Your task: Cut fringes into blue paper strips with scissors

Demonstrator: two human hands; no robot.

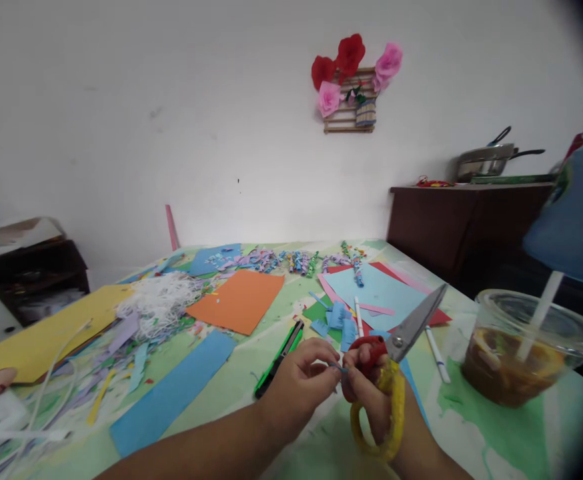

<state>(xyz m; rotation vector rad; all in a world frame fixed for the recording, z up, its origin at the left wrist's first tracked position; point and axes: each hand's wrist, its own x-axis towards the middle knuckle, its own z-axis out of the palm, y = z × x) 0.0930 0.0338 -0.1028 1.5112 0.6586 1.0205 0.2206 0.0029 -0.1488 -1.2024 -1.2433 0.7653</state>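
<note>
Small, thin blue paper scrap (340, 367), lower centre of frame, pinched between both hands' fingertips; exact shape partly hidden by fingers. Large scissors with flat grey metal blades and red and yellow handles (398, 343) hang in the right hand (373, 393), blades pointing up and right. Left hand (301, 380) palm inward, fingers curled, thumb and index clamped on the scrap. Hands nearly meet, forearms coming in from bottom edge. Just left of left hand: slim green-and-black plastic cutter (279, 360), partly covered by it. Beyond, at centre: fringed light-blue paper pieces (338, 316). Centre left: flat orange paper sheet (241, 301), stringy white shredded tangle (161, 300). Right side: round clear plastic bowl of brown liquid (514, 363). Scissor blades overlap smooth pale-blue sheet (371, 288).
</note>
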